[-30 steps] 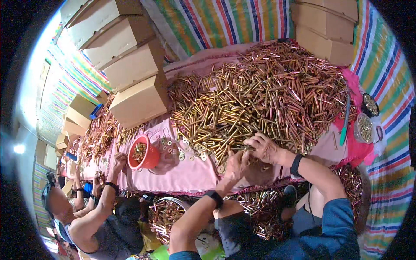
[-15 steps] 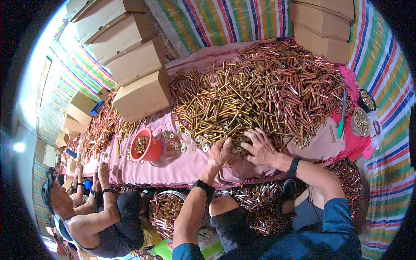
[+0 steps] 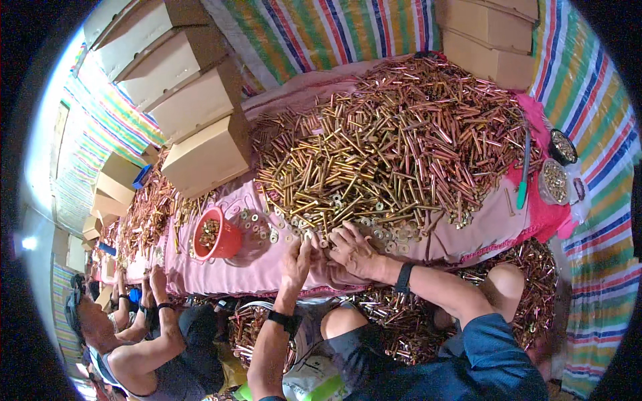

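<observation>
A broad heap of brass-coloured and reddish metal bolts [image 3: 374, 144] covers the pink cloth [image 3: 267, 271]. Flat round washers [image 3: 401, 235] lie along its near edge. My left hand [image 3: 296, 264] is at this edge with its thumb and fingers pressed together; what they hold, if anything, is too small to make out. Close beside it on the right, my right hand [image 3: 358, 254] reaches over the washers, fingers bent and slightly apart, their tips touching the cloth or a washer. To the left of my hands stands a red plastic basket [image 3: 224, 242] with small metal pieces inside.
Cardboard boxes [image 3: 207, 157] are stacked at the left and more boxes [image 3: 491, 47] at the far right. A green-handled tool [image 3: 522, 190] and a clear tub [image 3: 555, 182] of small parts lie right. Another person [image 3: 144, 354] works at the left. Bolts [image 3: 394, 314] fill the space below the table.
Both hands have moved left and toward me, away from the heap. My right hand's fingers have drawn in and sit closer to the left hand. The view has shifted slightly.
</observation>
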`<state>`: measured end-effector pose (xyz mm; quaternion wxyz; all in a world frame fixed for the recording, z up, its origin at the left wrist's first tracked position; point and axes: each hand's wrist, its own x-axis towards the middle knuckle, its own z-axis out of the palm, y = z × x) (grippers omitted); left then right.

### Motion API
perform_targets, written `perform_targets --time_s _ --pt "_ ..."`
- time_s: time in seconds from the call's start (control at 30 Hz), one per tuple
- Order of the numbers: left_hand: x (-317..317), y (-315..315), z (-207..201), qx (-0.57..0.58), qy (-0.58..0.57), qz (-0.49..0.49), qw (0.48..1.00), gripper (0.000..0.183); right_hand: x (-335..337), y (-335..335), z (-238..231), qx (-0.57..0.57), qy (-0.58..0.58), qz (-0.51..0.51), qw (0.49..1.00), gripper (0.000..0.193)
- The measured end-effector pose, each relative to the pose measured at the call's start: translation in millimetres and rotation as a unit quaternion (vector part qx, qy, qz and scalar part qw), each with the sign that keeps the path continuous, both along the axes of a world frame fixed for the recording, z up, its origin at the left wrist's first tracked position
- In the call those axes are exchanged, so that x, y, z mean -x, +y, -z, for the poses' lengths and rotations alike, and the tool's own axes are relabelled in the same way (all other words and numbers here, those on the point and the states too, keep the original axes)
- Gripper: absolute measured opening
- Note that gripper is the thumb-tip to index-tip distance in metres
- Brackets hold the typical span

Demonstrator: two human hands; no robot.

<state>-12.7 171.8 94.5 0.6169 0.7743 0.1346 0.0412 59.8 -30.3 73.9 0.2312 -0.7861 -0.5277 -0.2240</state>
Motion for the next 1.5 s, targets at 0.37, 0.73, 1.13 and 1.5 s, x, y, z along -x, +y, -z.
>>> perform_targets --time_s 0.37,0.73,1.13,1.5 --pt "-23 -38 -6 -0.164 0.069 0.080 0.981 0.043 -75 -66 0 0.112 -0.157 -0.052 0.980 0.021" --pt "-22 -56 -4 -0.236 -0.037 0.179 0.955 0.033 -133 -98 -28 0.079 -0.137 -0.046 0.986 0.020" --pt "-31 -46 20 -0.337 -0.027 0.189 0.922 0.037 -62 -156 -17 0.053 -0.017 -0.004 0.998 0.057" --pt "-52 -48 5 -0.459 -0.167 0.270 0.830 0.020 -82 -158 -1 0.091 -0.113 -0.030 0.989 0.032"
